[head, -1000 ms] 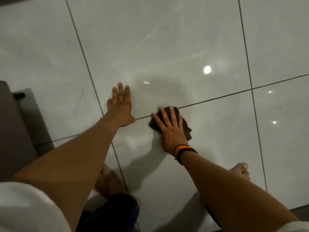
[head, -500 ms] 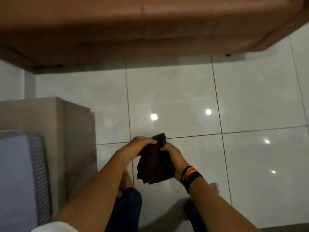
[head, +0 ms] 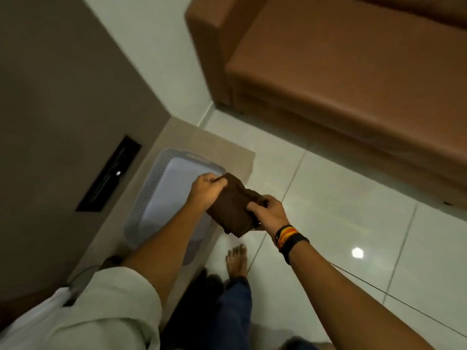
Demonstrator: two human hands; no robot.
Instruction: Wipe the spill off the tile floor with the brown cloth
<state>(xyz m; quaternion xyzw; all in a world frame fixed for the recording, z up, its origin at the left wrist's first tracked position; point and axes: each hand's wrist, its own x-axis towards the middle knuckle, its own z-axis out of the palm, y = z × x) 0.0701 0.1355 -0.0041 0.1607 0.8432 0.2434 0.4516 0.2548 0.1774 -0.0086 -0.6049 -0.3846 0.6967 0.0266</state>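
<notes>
Brown cloth (head: 233, 210) now over basket (head: 151, 198)

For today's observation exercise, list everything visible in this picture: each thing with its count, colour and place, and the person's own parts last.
Brown folded cloth: one, dark brown, held in the air between both hands.
Pale grey plastic basket: one, on the low beige cabinet.
Low beige cabinet: one, against the wall, left.
Brown leather sofa: one, upper right.
Glossy white tile floor: right and centre.
Striped wristbands: orange, yellow, black, on the right wrist.
Left hand: gripping the cloth's upper edge.
Right hand: gripping the cloth's right side.
Bare foot: one, on the floor.
</notes>
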